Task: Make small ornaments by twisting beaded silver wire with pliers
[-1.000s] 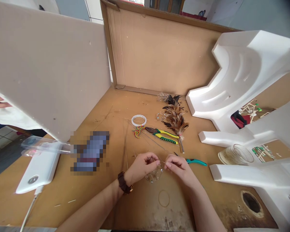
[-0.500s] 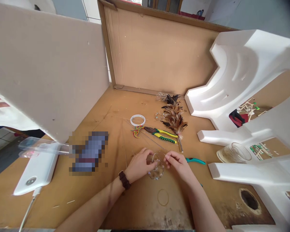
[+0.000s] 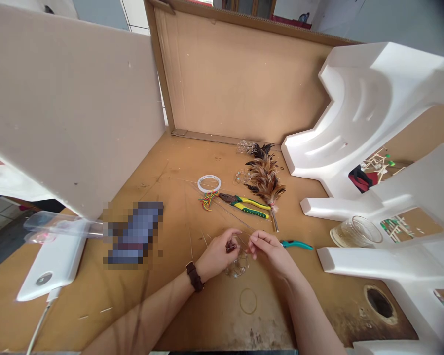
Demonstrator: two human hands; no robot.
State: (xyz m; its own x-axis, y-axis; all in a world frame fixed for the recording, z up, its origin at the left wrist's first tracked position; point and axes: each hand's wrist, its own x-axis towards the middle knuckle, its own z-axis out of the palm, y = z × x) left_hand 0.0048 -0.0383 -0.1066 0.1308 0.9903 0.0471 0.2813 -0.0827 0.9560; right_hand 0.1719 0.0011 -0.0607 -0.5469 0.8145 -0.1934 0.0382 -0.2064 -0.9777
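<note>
My left hand, with a dark strap on its wrist, is closed on a small round ornament of bent wire and clear beads, just above the table. Close beside it, my right hand pinches a thin wire that runs up and left toward the pliers. Its fingertips partly hide the wire's end. Beyond the hands lie yellow-and-green pliers, jaws pointing left. A white ring with colourful ties touches their tip. Teal-handled pliers lie partly hidden behind my right hand.
A brown feather duster lies behind the pliers, with wire pieces near it. White foam with a glass cup stands right. On the left lie a blurred phone and a white power bank. A rubber band lies in front.
My right hand has shifted slightly left, closer to my left hand. The left hand has turned a little over the wire ornament. The whole view has moved slightly.
</note>
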